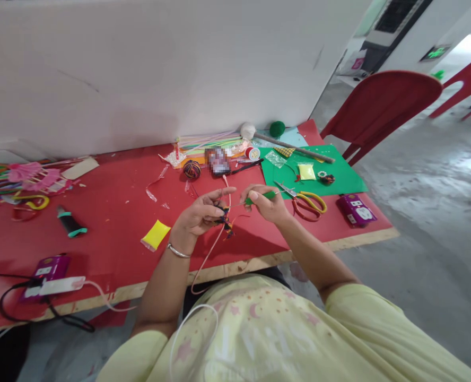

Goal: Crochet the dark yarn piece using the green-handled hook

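My left hand pinches a small piece of dark multicoloured yarn work with orange and yellow strands, its index finger stretched out. Facing it, my right hand grips a crochet hook by its green handle; the thin shaft points left toward the yarn work. Whether the tip is inside a stitch is too small to tell. A ball of striped dark yarn lies beyond my left hand. A pink cable runs past the yarn work to a phone, whose screen is blurred out.
Scissors with yellow and red handles lie right of my right hand, partly on green paper. Purple power sockets stand near the table's right end. Left are a yellow packet and a cutter. A red chair stands beyond.
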Motion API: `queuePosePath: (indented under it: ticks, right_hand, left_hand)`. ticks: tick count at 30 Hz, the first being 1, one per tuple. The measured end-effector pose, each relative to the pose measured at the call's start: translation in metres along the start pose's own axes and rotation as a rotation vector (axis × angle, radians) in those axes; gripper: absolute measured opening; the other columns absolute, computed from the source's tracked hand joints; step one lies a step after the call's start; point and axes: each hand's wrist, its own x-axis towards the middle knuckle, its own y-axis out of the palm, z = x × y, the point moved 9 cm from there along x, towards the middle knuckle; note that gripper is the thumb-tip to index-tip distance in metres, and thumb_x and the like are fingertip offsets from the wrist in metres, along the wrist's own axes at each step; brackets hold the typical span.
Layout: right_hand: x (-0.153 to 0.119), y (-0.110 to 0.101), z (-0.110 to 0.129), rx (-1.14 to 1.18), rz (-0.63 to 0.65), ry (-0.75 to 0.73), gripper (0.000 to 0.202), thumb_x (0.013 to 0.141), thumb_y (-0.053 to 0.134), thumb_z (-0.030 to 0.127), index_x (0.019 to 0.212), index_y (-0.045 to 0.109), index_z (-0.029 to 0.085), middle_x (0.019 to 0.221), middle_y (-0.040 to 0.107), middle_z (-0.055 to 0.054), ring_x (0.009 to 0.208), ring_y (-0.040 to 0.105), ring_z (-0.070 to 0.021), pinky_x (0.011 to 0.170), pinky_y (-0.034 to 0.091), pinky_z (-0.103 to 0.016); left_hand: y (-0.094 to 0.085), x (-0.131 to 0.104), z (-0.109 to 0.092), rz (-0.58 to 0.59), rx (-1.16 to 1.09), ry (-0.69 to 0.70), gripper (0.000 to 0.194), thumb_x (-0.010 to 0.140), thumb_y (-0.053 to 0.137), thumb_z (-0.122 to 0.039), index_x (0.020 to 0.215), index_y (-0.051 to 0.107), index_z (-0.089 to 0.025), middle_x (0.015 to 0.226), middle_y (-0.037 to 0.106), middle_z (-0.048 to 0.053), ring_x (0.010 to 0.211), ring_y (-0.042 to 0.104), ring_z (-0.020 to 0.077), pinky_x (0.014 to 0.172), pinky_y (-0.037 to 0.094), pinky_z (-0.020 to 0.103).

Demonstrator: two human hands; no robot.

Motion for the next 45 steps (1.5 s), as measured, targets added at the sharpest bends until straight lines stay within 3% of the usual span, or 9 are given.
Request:
queuePosePath:
  ticks: [7, 10, 15, 18, 23, 27, 35, 41, 45]
  right_hand:
    - [-0.03, 0.005, -0.061, 0.203, -0.579, 0.268, 0.04, 0.08, 0.073, 0.059, 0.088, 0.074, 0.019, 0.082, 0.07, -0.002, 0.069, 0.063, -0.0106, 0.051, 0.047, -0.018]
    - [-0.038, 0.011, -0.072, 0.321, -0.787, 0.278, 0.046, 0.081, 0.068, 0.065, 0.097, 0.071, 0.021, 0.079, 0.067, 0.0, 0.069, 0.062, -0.0103, 0.056, 0.049, -0.018]
    - [-0.026, 0.023, -0.076, 0.445, -0.657, 0.322, 0.051, 0.081, 0.065, 0.07, 0.1, 0.067, 0.023, 0.073, 0.06, 0.003, 0.06, 0.055, -0.0087, 0.056, 0.048, -0.02]
    - [-0.021, 0.012, -0.056, 0.251, -0.544, 0.172, 0.042, 0.085, 0.064, 0.066, 0.089, 0.067, 0.024, 0.081, 0.06, 0.001, 0.068, 0.057, -0.0096, 0.059, 0.049, -0.021]
    - [-0.014, 0.001, -0.03, -0.011, -0.361, -0.051, 0.045, 0.087, 0.064, 0.062, 0.064, 0.064, 0.023, 0.097, 0.064, -0.007, 0.098, 0.059, -0.0197, 0.065, 0.052, -0.028]
    - [-0.01, -0.002, -0.027, -0.035, -0.328, -0.067, 0.042, 0.089, 0.065, 0.057, 0.065, 0.067, 0.023, 0.102, 0.065, -0.008, 0.098, 0.059, -0.0209, 0.066, 0.052, -0.031]
    - [-0.031, 0.007, -0.002, -0.416, -0.532, -0.233, 0.031, 0.093, 0.064, 0.046, 0.072, 0.07, 0.024, 0.113, 0.063, -0.008, 0.104, 0.06, -0.0222, 0.092, 0.054, -0.041]
    - [-0.045, 0.015, 0.008, -0.518, -0.709, -0.302, 0.03, 0.095, 0.06, 0.046, 0.079, 0.073, 0.024, 0.125, 0.058, -0.01, 0.118, 0.057, -0.0258, 0.103, 0.051, -0.045]
    - [-0.04, 0.01, 0.002, -0.474, -0.681, -0.254, 0.03, 0.093, 0.063, 0.046, 0.078, 0.073, 0.023, 0.125, 0.058, -0.009, 0.119, 0.056, -0.026, 0.106, 0.049, -0.046]
  left_hand:
    - [-0.001, -0.011, -0.03, -0.601, 0.513, 0.534, 0.076, 0.067, 0.077, -0.006, 0.14, 0.063, -0.022, 0.07, 0.059, -0.004, 0.067, 0.053, 0.0116, 0.068, 0.046, 0.021]
    - [0.002, -0.01, -0.02, -0.683, 0.452, 0.602, 0.076, 0.071, 0.077, -0.009, 0.143, 0.06, -0.024, 0.071, 0.058, -0.005, 0.067, 0.053, 0.011, 0.069, 0.047, 0.021]
    - [-0.006, 0.007, 0.003, -0.419, -0.014, 0.318, 0.07, 0.068, 0.081, -0.012, 0.135, 0.066, -0.022, 0.061, 0.046, -0.01, 0.044, 0.031, 0.0022, 0.042, 0.024, 0.015]
    - [0.001, 0.004, 0.009, -0.173, -0.121, 0.073, 0.062, 0.064, 0.082, -0.01, 0.124, 0.072, -0.018, 0.062, 0.047, -0.008, 0.043, 0.025, -0.0004, 0.04, 0.017, 0.013]
    - [0.002, -0.005, 0.011, -0.043, -0.191, -0.023, 0.062, 0.066, 0.079, -0.01, 0.126, 0.072, -0.017, 0.054, 0.035, -0.01, 0.042, 0.019, 0.0009, 0.039, 0.012, 0.013]
    - [0.003, -0.004, 0.009, -0.091, -0.098, 0.03, 0.065, 0.066, 0.08, -0.013, 0.13, 0.069, -0.017, 0.054, 0.031, -0.011, 0.043, 0.019, 0.0018, 0.04, 0.013, 0.014]
    - [0.003, -0.025, -0.026, -0.654, 0.378, 0.542, 0.083, 0.069, 0.081, -0.011, 0.147, 0.056, -0.025, 0.068, 0.053, -0.006, 0.062, 0.046, 0.0087, 0.059, 0.041, 0.018]
    - [0.014, 0.003, 0.007, -0.425, -0.074, 0.292, 0.088, 0.066, 0.085, -0.018, 0.148, 0.054, -0.025, 0.063, 0.046, -0.01, 0.045, 0.031, 0.0032, 0.042, 0.021, 0.017]
    - [0.008, 0.0, 0.002, -0.478, -0.001, 0.345, 0.092, 0.065, 0.085, -0.016, 0.15, 0.051, -0.025, 0.063, 0.046, -0.01, 0.046, 0.033, 0.0037, 0.043, 0.025, 0.017]
